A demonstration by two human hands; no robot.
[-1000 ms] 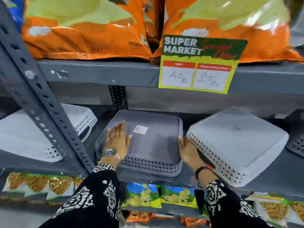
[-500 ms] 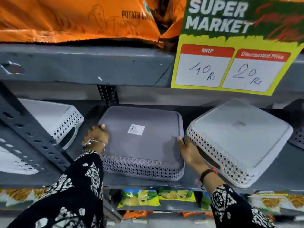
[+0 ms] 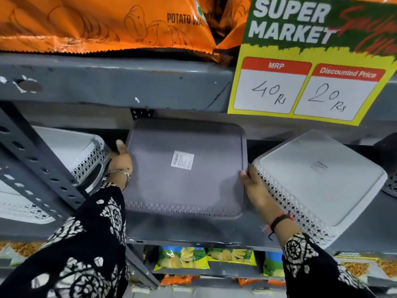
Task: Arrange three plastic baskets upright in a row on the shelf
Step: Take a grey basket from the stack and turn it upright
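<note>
A grey plastic basket (image 3: 184, 168) with a white barcode sticker on its base is tipped up, its far edge raised toward the shelf above. My left hand (image 3: 120, 160) grips its left side and my right hand (image 3: 253, 186) grips its right side. A white basket (image 3: 318, 186) lies bottom-up and tilted to the right of it. Another white basket (image 3: 86, 155) lies on the left, partly behind a slanted metal upright. All rest on the grey shelf (image 3: 193, 229).
A slotted grey upright (image 3: 38, 171) crosses diagonally at the left. A yellow price sign (image 3: 305, 87) hangs from the shelf above, under orange snack bags (image 3: 107, 24). A dark basket's edge (image 3: 391, 168) shows at far right. Snack packets (image 3: 206, 259) fill the shelf below.
My left hand has slid from the basket's base to its left side. With both hands on it, the grey basket has tipped up so its base faces me more. The view moved closer.
</note>
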